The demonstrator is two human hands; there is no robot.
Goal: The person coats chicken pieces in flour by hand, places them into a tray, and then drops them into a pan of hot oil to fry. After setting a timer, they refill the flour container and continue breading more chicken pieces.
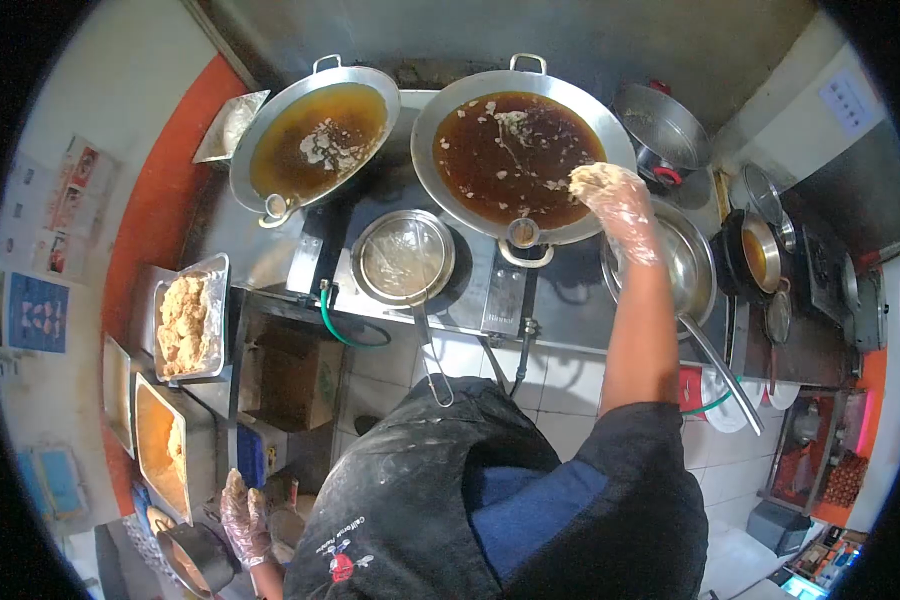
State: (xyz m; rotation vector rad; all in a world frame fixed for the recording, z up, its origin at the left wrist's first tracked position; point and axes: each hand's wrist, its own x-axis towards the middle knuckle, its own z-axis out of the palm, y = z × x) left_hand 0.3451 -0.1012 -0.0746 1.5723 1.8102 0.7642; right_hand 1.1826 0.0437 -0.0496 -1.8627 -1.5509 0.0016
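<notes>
My right hand (625, 215), in a clear plastic glove, is closed around a piece of battered food (595, 182) over the right rim of a large wok of dark oil (510, 150). Pale crumbs float on that oil. At the lower left hangs my left hand (244, 520), gloved too, its fingers apart and coated with batter, nothing in it. It is near a deep tray of flour (160, 450) and a dark pot (198, 560). A metal tray of breaded pieces (185, 330) sits above the flour tray.
A second wok of oil (320, 140) stands at the left. Between the woks and my body lies a round strainer (403, 258), its handle over the counter edge. A metal bowl with a long-handled ladle (682, 262) is under my right forearm. Pans (760, 255) stand farther right.
</notes>
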